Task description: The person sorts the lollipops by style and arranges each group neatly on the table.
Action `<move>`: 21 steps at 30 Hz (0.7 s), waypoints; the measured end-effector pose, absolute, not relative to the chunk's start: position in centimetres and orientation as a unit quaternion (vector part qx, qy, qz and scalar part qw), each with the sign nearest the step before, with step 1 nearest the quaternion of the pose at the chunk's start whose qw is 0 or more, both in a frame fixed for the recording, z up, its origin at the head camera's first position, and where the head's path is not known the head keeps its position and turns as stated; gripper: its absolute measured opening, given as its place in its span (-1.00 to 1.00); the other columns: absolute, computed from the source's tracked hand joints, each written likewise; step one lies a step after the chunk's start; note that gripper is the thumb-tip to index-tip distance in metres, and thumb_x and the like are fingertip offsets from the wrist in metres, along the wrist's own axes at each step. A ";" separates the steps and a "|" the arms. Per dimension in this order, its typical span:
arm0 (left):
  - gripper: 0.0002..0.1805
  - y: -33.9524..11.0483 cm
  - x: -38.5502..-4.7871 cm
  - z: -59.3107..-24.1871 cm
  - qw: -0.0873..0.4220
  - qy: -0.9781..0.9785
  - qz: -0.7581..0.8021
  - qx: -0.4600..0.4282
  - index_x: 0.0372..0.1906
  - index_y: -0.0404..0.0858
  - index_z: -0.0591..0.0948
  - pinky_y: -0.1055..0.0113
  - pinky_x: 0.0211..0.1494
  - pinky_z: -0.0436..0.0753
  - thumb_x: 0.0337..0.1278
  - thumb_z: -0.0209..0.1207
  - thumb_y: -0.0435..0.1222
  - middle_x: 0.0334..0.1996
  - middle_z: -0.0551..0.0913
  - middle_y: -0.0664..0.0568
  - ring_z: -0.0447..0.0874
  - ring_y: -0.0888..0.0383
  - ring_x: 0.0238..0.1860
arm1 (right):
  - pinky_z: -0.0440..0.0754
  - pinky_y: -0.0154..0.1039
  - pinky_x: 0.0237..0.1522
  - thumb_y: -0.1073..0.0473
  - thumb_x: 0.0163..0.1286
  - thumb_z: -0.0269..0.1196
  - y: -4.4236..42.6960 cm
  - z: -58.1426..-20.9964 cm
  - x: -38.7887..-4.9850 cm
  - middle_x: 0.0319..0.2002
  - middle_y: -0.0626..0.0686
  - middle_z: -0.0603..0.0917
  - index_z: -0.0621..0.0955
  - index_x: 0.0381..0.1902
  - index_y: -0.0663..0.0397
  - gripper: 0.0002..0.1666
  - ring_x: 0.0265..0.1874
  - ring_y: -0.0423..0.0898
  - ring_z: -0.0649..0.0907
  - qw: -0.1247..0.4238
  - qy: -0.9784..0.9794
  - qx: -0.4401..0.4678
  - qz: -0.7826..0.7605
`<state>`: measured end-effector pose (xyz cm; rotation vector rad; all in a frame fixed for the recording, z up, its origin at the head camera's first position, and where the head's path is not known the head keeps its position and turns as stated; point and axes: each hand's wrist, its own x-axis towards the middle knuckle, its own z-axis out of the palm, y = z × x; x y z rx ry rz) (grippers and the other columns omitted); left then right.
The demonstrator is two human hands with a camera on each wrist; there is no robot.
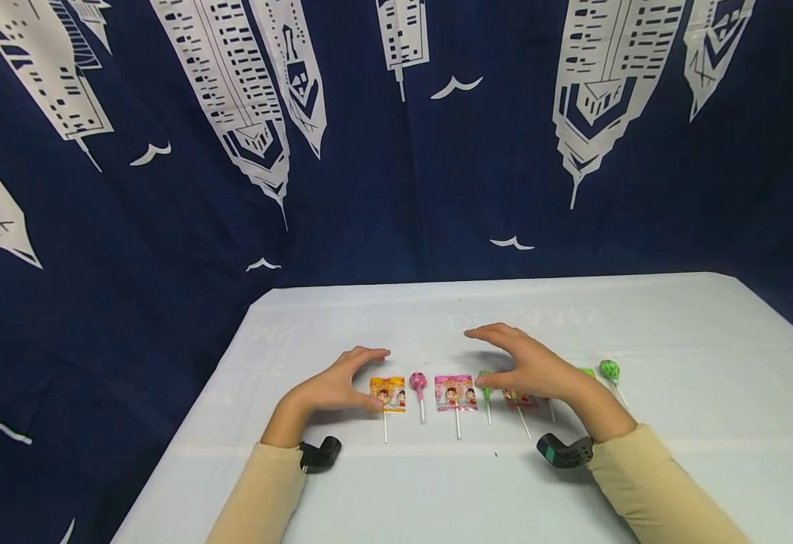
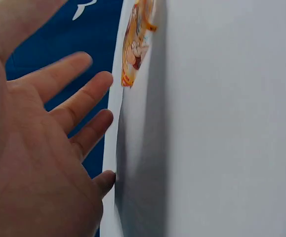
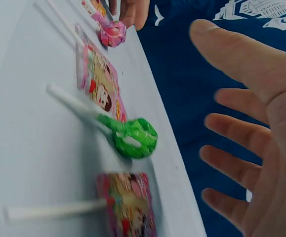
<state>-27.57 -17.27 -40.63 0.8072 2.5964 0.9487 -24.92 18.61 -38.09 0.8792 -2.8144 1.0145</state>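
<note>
Left hand (image 1: 335,385), fingers spread, by the orange lollipop (image 1: 387,387); right hand (image 1: 539,367), spread too, near a green lollipop (image 3: 137,139) on the counter (image 1: 430,491); mid-arranging, I'd guess; next probably calls for a gentle pinch.

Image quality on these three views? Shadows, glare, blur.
Head: fairly even light, soft shadows on the white table near the left hand and right hand; left wrist: broad grey shadow band down the table, orange packet soft; right wrist: small highlight on the green lollipop, bottom packet and its stick blurrier.
</note>
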 end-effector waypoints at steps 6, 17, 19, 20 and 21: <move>0.00 -17.2 -27.5 -41.0 0.123 0.905 0.301 0.274 0.47 0.01 0.34 -0.18 0.51 0.20 -0.19 0.53 -0.06 0.34 0.42 0.06 0.20 -0.03 0.44 | 0.43 0.22 0.33 -0.13 0.17 0.47 17.4 -38.9 -25.6 0.34 0.06 0.52 0.46 0.39 0.00 -0.12 0.33 0.15 0.47 -0.014 -0.908 0.290 0.303; -0.02 -17.2 -27.5 -41.5 0.130 0.906 0.307 0.262 0.41 0.13 0.40 -0.16 0.48 0.19 -0.28 0.58 -0.08 0.28 0.44 0.14 0.21 0.03 0.37 | 0.44 0.21 0.32 -0.10 0.12 0.51 16.6 -39.4 -25.1 0.29 0.10 0.56 0.50 0.35 0.03 -0.14 0.30 0.16 0.48 -0.041 -0.920 0.271 0.280; -0.03 -17.2 -27.4 -41.5 0.129 0.907 0.303 0.264 0.40 0.12 0.40 -0.14 0.47 0.20 -0.28 0.58 -0.08 0.27 0.45 0.14 0.21 0.04 0.35 | 0.45 0.19 0.31 -0.12 0.11 0.51 16.6 -39.5 -25.1 0.27 0.08 0.57 0.50 0.35 0.03 -0.12 0.27 0.14 0.49 -0.045 -0.920 0.272 0.279; -0.03 -17.1 -27.4 -41.5 0.127 0.907 0.300 0.265 0.39 0.12 0.41 -0.14 0.46 0.21 -0.29 0.58 -0.07 0.26 0.45 0.14 0.22 0.04 0.35 | 0.46 0.18 0.30 -0.12 0.10 0.51 16.6 -39.6 -25.1 0.26 0.07 0.58 0.50 0.35 0.03 -0.12 0.26 0.12 0.49 -0.046 -0.920 0.274 0.277; -0.04 -17.1 -27.4 -41.6 0.125 0.908 0.298 0.266 0.38 0.11 0.42 -0.14 0.46 0.21 -0.30 0.58 -0.08 0.25 0.45 0.14 0.22 0.04 0.34 | 0.46 0.17 0.30 -0.13 0.10 0.52 16.6 -39.7 -25.0 0.25 0.06 0.58 0.51 0.34 0.03 -0.12 0.25 0.11 0.50 -0.046 -0.920 0.276 0.274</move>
